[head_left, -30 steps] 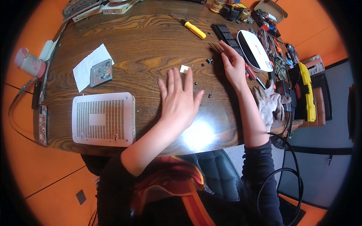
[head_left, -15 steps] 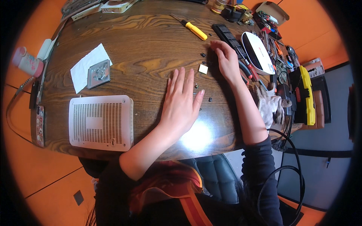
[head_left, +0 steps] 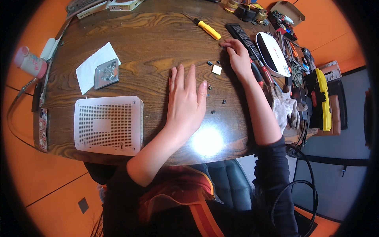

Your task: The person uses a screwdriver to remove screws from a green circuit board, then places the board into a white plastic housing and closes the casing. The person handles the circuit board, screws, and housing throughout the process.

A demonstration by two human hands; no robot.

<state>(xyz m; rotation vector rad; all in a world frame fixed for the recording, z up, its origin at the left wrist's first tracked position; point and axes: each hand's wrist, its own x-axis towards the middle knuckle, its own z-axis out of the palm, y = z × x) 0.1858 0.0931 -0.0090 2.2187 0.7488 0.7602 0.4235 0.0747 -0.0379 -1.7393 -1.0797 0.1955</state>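
My left hand (head_left: 182, 100) lies palm down on the dark wooden table, fingers outstretched and thumb apart, holding nothing visible. To its right, my right hand (head_left: 239, 57) rests with loosely bent fingers, parted at the tips; I see nothing held. Between the hands sits a small pale square block (head_left: 216, 69). Small dark pieces lie around it, one (head_left: 209, 63) just beyond it and another (head_left: 224, 101) nearer me. Beside my right hand is a black bit case (head_left: 241, 37). A white perforated device casing (head_left: 108, 125) lies left of my left forearm.
A yellow-handled screwdriver (head_left: 209, 30) lies at the back. On the left, a clear box of small metal parts (head_left: 106, 74) overlaps white paper (head_left: 86, 73). Along the right are a white oval device (head_left: 272, 54), work gloves (head_left: 282, 104), pliers, loose tools and a yellow-edged toolbox (head_left: 323, 100).
My left hand has shifted left and slightly away from me. My right hand has moved a little left. A small dark piece now lies closer to the pale block. The whole view has shifted slightly.
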